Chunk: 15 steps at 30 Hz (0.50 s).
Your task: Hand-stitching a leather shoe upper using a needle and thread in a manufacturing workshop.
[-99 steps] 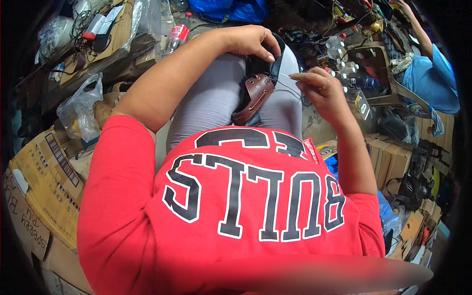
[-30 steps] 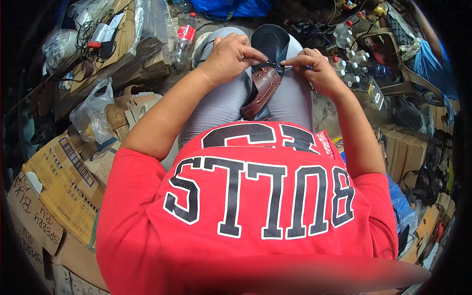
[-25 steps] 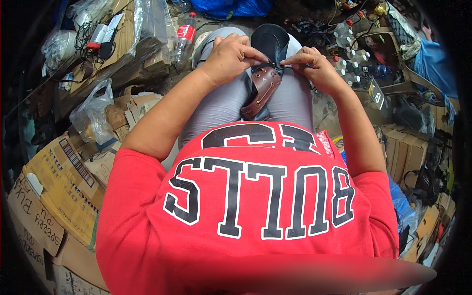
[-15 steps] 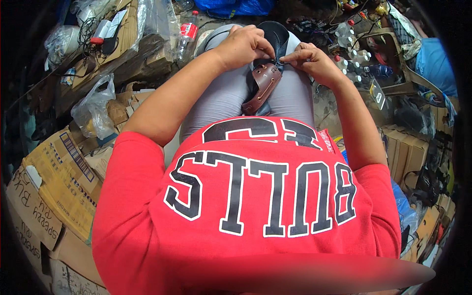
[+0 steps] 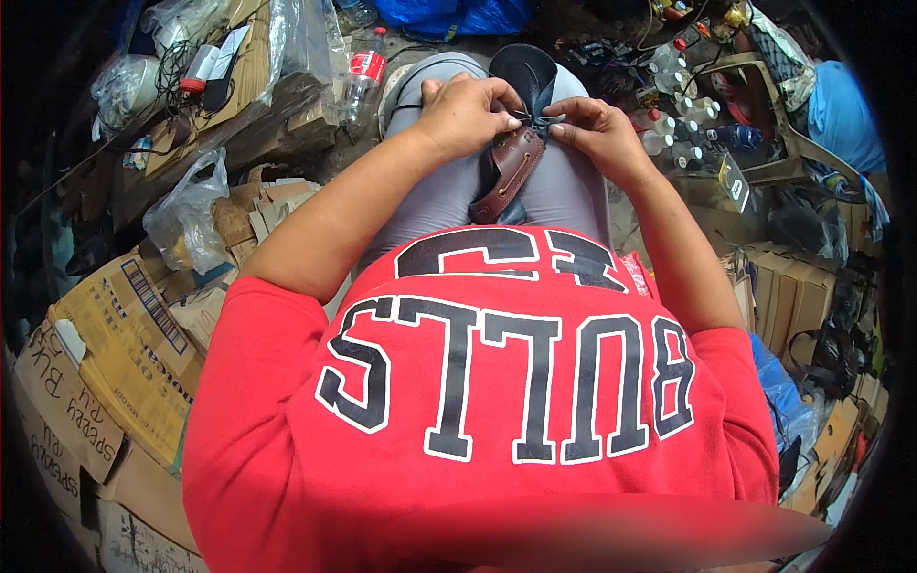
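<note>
A brown leather shoe lies on my lap between my thighs in grey trousers, with its dark sole pointing away from me. My left hand grips the shoe's upper edge from the left. My right hand pinches the same edge from the right, fingertips almost meeting those of the left. A thin thread or needle seems to sit between the fingertips, too small to make out. My red shirt fills the lower half of the view.
Cardboard boxes and plastic bags pile up on my left. A drink bottle with a red label lies beyond my left knee. Small bottles and cluttered tools sit to my right, with more boxes beside them.
Both hands came together on the shoe's top edge; the right hand, earlier held apart to the right, now pinches next to the left. The shoe stays on my lap.
</note>
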Each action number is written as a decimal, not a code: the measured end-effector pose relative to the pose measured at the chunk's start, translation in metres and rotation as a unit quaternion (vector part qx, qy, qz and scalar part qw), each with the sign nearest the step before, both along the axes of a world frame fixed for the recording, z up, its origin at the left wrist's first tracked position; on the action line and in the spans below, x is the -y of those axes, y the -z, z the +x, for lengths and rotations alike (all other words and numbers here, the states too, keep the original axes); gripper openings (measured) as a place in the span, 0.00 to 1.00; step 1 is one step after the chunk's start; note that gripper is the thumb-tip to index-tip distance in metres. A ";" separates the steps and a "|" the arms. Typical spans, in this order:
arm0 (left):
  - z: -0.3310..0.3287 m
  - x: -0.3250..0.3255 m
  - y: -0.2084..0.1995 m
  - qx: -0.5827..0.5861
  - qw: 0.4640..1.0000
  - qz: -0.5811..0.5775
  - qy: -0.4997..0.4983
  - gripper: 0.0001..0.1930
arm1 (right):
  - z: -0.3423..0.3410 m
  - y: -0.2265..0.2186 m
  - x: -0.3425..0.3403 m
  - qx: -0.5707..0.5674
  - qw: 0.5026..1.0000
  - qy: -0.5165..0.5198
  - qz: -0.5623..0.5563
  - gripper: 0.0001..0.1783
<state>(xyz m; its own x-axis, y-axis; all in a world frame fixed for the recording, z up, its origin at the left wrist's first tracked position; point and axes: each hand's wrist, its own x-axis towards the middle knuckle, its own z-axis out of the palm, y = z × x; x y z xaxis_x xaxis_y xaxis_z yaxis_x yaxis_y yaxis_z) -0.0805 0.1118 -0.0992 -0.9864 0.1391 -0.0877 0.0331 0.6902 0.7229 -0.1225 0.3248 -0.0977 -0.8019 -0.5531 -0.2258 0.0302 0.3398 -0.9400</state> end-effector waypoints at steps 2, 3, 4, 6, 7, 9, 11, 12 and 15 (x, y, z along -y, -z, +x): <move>-0.001 -0.004 -0.001 0.007 1.000 -0.010 -0.005 0.09 | -0.001 0.003 0.002 -0.028 0.999 0.017 0.001 0.08; -0.002 -0.006 -0.001 0.017 1.000 0.009 -0.007 0.09 | -0.001 0.004 0.002 -0.028 0.999 0.018 0.001 0.08; -0.003 -0.007 -0.001 0.035 0.999 0.029 -0.005 0.08 | -0.003 0.005 0.002 -0.015 1.000 0.010 0.003 0.07; -0.007 -0.009 0.000 0.037 0.999 0.032 0.001 0.08 | -0.008 0.007 0.001 -0.002 1.000 0.002 0.003 0.07; -0.009 -0.009 0.000 0.031 0.999 0.034 0.008 0.07 | -0.011 0.007 0.000 -0.004 1.000 -0.019 0.004 0.07; -0.009 -0.009 0.001 -0.015 1.000 0.000 0.014 0.07 | -0.016 0.006 -0.004 -0.011 0.999 -0.039 0.004 0.06; -0.008 -0.005 0.001 -0.075 0.996 -0.035 0.019 0.07 | -0.019 0.004 -0.010 -0.129 0.987 -0.092 0.015 0.06; -0.006 0.001 0.000 -0.114 0.993 -0.033 0.017 0.07 | -0.019 0.002 -0.013 -0.119 0.989 -0.077 0.038 0.06; -0.001 0.016 -0.002 -0.112 0.994 -0.001 0.008 0.06 | -0.017 -0.001 -0.021 -0.002 1.000 -0.014 -0.015 0.08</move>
<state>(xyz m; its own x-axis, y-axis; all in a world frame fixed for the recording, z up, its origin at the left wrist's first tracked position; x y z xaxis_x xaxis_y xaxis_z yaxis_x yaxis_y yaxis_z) -0.0816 0.0953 -0.0970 -0.9789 0.1554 0.1325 0.2036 0.6899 0.6947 -0.1398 0.3456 -0.0972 -0.7867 -0.5819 -0.2062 0.0182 0.3120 -0.9499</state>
